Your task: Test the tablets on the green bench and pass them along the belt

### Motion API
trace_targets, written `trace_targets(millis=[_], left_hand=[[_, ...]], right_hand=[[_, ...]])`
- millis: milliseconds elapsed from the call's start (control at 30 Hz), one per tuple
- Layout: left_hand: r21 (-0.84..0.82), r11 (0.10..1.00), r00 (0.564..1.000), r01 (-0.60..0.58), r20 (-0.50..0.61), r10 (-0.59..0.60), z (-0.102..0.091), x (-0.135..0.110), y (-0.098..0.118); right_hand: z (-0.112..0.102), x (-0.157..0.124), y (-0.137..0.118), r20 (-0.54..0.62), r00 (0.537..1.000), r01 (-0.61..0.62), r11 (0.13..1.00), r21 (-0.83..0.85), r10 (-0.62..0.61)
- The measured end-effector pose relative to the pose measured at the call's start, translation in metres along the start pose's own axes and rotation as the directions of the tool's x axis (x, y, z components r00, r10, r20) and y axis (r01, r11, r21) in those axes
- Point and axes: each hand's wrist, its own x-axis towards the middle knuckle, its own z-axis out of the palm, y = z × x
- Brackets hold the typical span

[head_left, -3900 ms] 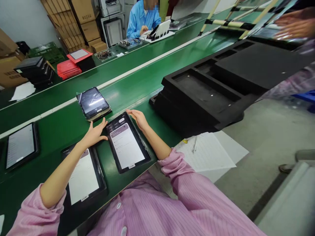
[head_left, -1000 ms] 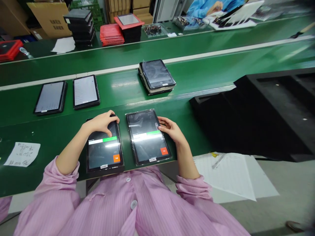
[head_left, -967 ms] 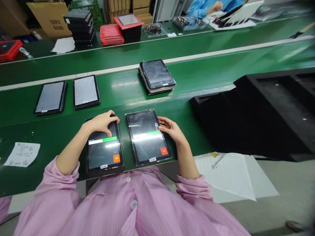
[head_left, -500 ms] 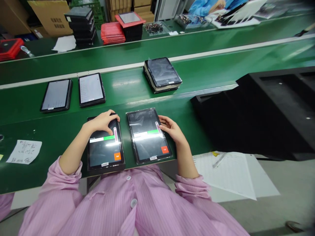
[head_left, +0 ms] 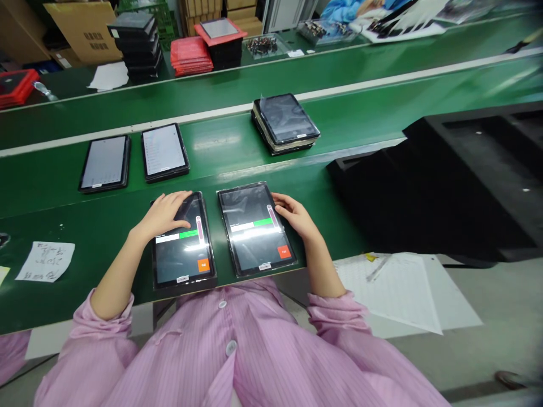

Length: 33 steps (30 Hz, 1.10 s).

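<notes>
Two black tablets lie side by side on the near green bench (head_left: 85,226), both showing a dark screen with a green bar and an orange button. My left hand (head_left: 163,213) rests over the upper left corner of the left tablet (head_left: 182,249), fingers curved and spread on it. At the upper right edge of the right tablet (head_left: 254,229), my right hand (head_left: 294,215) has its fingers curled against the side, beside a pink slider on the screen.
Two lit tablets (head_left: 105,162) (head_left: 164,150) and a stack of tablets (head_left: 286,121) lie on the green conveyor behind. Black foam trays (head_left: 445,181) fill the right. Papers (head_left: 403,288) lie at lower right, a handwritten note (head_left: 46,261) at left. Red and black stacks stand behind.
My left hand has slid from the left tablet's top right corner to its upper left and flattened out. A pink slider has appeared on both screens. The view has shifted slightly.
</notes>
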Motion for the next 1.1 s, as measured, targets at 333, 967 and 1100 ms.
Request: trace_targets(millis=[333, 967, 1100], left_hand=[[-0.066, 0.997, 0.983, 0.044, 0.182, -0.031, -0.016, 0.026, -0.006], [-0.029, 0.998, 0.938, -0.048, 0.341, 0.055, -0.027, 0.047, 0.004], [-0.084, 0.996, 0.947, -0.028, 0.318, 0.053, -0.025, 0.044, 0.004]], right_hand=[[-0.002, 0.018, 0.000, -0.006, 1.000, 0.014, 0.997, -0.071, -0.014], [0.002, 0.018, 0.004, -0.028, 0.999, 0.028, 0.998, -0.050, -0.029], [0.003, 0.017, 0.004, -0.033, 0.999, 0.033, 0.998, -0.063, -0.035]])
